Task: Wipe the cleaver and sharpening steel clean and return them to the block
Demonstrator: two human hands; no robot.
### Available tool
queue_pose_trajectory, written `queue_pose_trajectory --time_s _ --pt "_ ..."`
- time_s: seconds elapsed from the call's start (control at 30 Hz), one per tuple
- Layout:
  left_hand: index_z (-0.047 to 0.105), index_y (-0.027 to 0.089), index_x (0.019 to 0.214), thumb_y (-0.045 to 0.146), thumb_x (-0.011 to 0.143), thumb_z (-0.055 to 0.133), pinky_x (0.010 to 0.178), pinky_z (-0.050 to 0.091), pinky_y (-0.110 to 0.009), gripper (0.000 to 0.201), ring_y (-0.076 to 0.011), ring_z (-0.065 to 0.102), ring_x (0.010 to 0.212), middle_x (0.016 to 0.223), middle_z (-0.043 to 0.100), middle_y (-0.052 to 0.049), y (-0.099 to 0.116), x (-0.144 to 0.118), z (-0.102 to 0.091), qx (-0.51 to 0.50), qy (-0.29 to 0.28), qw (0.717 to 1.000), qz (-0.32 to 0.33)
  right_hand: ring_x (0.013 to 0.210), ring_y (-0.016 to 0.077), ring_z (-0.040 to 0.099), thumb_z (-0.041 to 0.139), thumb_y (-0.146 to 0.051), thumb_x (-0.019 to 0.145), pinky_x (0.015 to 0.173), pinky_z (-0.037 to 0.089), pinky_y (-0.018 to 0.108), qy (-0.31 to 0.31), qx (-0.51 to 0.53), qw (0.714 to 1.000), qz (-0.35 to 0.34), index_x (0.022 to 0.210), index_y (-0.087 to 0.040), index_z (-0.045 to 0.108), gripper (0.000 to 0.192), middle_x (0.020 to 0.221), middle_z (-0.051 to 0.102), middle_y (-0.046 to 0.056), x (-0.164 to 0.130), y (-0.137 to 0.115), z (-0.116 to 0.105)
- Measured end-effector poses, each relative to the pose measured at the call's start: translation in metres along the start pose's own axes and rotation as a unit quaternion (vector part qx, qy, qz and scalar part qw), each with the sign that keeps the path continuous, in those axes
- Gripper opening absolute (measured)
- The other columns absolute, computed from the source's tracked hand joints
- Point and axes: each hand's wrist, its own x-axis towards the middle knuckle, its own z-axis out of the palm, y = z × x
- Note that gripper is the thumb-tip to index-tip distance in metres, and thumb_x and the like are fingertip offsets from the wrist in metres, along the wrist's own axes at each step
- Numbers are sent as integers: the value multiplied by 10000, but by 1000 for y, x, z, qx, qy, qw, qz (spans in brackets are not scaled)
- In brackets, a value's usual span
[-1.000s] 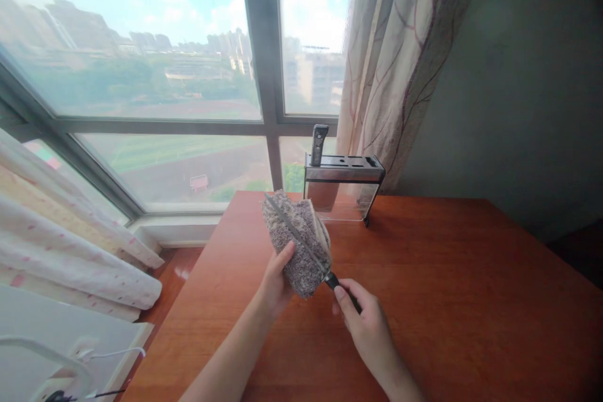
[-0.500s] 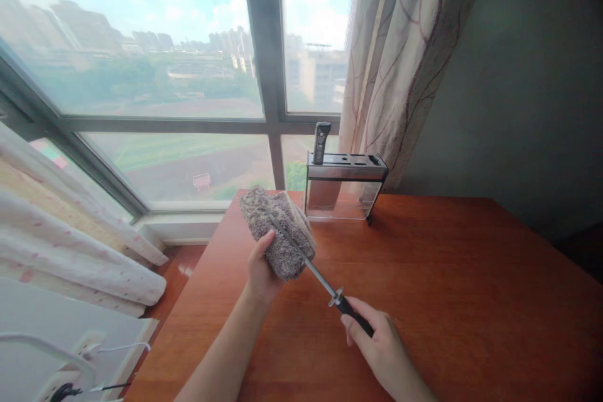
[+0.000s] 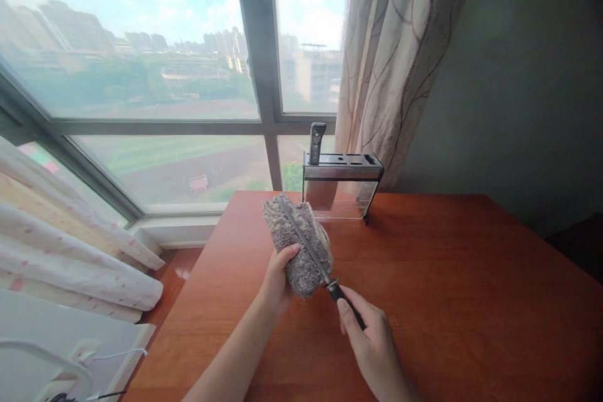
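My left hand (image 3: 274, 281) grips a folded grey fluffy cloth (image 3: 296, 245) held above the wooden table (image 3: 424, 276). A thin metal rod, a sharpening steel (image 3: 306, 244), lies across the cloth's face, running up and to the left. Its black handle (image 3: 346, 304) is in my right hand (image 3: 372, 345), low and to the right of the cloth. The cloth touches the rod along most of its length. Behind them stands a metal knife block (image 3: 342, 183) with one black knife handle (image 3: 316, 142) sticking up from it.
A large window (image 3: 141, 75) fills the back left, with a patterned curtain (image 3: 391, 63) hanging at the right beside a dark wall. Rolled white fabric (image 3: 70, 251) and a white device with a cable (image 3: 56, 358) lie left of the table, below its edge.
The rod has slid back up into the cloth after being drawn out half a second ago; my right hand moved up and left toward the cloth, and the cloth shifted slightly right.
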Motion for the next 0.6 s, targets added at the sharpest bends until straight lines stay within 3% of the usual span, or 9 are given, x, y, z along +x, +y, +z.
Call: queue_pose_trajectory --time_s 0.1,0.2,0.27,0.37,0.47,0.6 --pt "617 101 1067 201 696 687 782 578 -395 390 -287 707 875 936 743 -120 3 2 -2 1 15 1000 8 429 127 505 457 -527 920 397 395 232 -42 86 993 75 1182 -140 643 503 596 567 13 -3 7 0" --pt "603 102 1101 222 700 676 759 581 -383 425 -273 710 847 918 744 -114 3 4 -4 2 30 1000 5 408 103 487 525 -551 876 375 386 214 -42 107 990 79 1162 -131 657 525 643 609 27 -4 14 -4" --pt "600 100 1100 237 700 675 760 577 -372 429 -268 708 846 904 744 -112 1 4 -5 9 34 999 2 475 135 563 569 -535 852 431 459 230 -9 78 995 60 1122 -146 687 488 698 665 56 -4 16 -10" --pt "610 101 1042 242 692 692 736 572 -347 386 -258 707 816 881 742 -109 -2 4 -7 38 30 999 -5 818 236 685 621 -470 831 727 564 308 49 23 998 27 1072 -192 717 381 938 729 101 -1 16 -21" --pt "616 103 1016 239 704 701 764 561 -361 351 -267 707 822 909 740 -127 -1 3 -8 67 -22 996 -49 961 267 670 637 -430 826 873 537 358 67 -8 998 7 1059 -208 720 332 1065 717 106 4 14 -31" --pt "616 95 1069 223 741 688 787 544 -395 359 -297 707 846 941 735 -164 4 -1 -8 90 -134 979 -127 659 207 668 617 -435 841 628 572 308 51 0 999 4 1092 -182 696 364 935 733 104 9 10 -36"
